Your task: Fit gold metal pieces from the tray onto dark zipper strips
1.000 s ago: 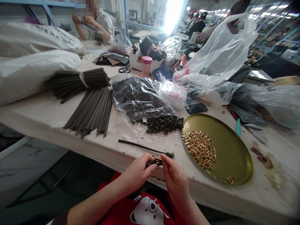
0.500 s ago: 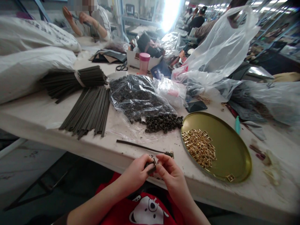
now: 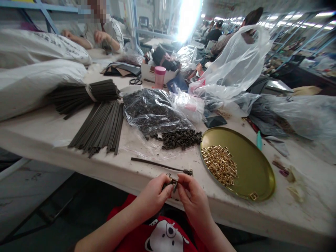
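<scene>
Fingers (image 3: 166, 192) of left hand (image 3: 155, 191) and right hand (image 3: 195, 193) pinch dark piece (image 3: 173, 182), one strip (image 3: 156, 163) beyond seemingly done, loose strips (image 3: 98, 128) at left seemingly unworked.

Pale-topped table (image 3: 52, 127), runs left edge to lower right. Mid-left: tied bundle of dark strips (image 3: 106, 90), loose dark strips (image 3: 102, 129) fanned just below it. White sack (image 3: 36, 87) at left, touching the bundle. Centre: clear bag of dark loops (image 3: 157, 108). Below that, single dark strip (image 3: 157, 164) near front edge, fitting at its right end. Right of centre: round gold-coloured tray (image 3: 252, 154); teal tool (image 3: 259, 140) beside its upper right rim. Black flat item (image 3: 215, 121) above tray. Upper centre: scissors (image 3: 135, 81), pink-lidded jar (image 3: 159, 78), open box (image 3: 147, 72).
</scene>
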A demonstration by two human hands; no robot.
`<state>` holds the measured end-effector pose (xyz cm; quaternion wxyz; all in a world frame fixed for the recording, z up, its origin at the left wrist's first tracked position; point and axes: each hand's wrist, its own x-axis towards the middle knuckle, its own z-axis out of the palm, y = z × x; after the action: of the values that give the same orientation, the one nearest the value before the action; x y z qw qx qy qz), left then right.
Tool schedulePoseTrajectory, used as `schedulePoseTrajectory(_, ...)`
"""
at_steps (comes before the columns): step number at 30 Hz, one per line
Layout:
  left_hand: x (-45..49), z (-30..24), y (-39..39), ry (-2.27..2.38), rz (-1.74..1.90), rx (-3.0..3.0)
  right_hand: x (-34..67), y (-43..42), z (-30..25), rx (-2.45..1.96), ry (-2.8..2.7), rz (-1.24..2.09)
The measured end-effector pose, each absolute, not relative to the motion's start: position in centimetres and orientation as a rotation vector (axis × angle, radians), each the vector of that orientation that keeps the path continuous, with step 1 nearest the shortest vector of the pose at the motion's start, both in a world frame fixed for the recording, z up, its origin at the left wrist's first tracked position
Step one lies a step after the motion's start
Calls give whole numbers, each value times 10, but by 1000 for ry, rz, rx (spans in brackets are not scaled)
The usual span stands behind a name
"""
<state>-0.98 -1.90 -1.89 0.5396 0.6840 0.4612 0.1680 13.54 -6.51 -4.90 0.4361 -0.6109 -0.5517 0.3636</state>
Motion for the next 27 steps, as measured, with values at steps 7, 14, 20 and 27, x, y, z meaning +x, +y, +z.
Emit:
schedulePoseTrajectory(7, -10, -23, -26, 1111, 551, 1583, 134, -60, -41, -1267, -982, 1337)
schedulePoseTrajectory(14, -15, -35, -21, 852, 568, 1791, 149, -52, -47, -1048, -679, 1721)
schedulePoseTrajectory(20, -11, -48, -13, 751, 549, 1669, 150, -50, -63, -982, -516, 1829)
schedulePoseTrajectory(27, 2, -54, -1, 848, 402, 1304, 180, -26, -59, -1346, -1032, 1527)
